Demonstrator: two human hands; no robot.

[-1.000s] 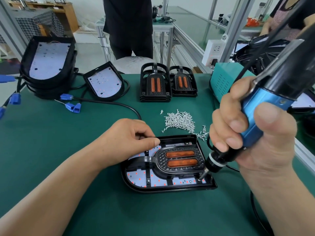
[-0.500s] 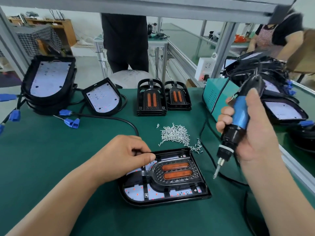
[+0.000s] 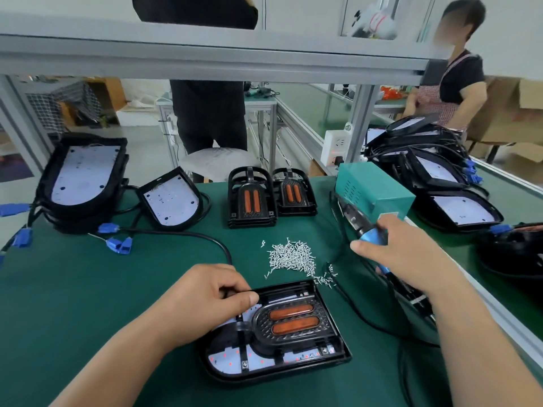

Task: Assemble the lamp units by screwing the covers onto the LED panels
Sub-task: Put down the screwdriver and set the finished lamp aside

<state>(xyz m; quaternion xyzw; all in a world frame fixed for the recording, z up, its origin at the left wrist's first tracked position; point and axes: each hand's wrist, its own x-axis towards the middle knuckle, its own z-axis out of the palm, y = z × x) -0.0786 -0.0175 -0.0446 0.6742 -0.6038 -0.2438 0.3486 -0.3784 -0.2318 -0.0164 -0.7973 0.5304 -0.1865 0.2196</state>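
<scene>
A lamp unit lies on the green mat in front of me: a white LED panel in a black housing, with a black cover carrying two orange strips seated on it. My left hand rests on the unit's upper left edge, fingers curled, thumb and forefinger pinching at the cover's rim. My right hand grips a blue electric screwdriver laid low at the right, beside a teal power box. A pile of small silver screws lies just beyond the unit.
Two stacks of spare covers stand at the back centre. Bare LED panels and a stack with blue connectors sit at the left; more panels are piled at the right. Two people stand beyond the bench.
My right hand lifted the screwdriver off the unit's lower right corner and carried it right and away to beside the teal box. The left hand stayed on the unit.
</scene>
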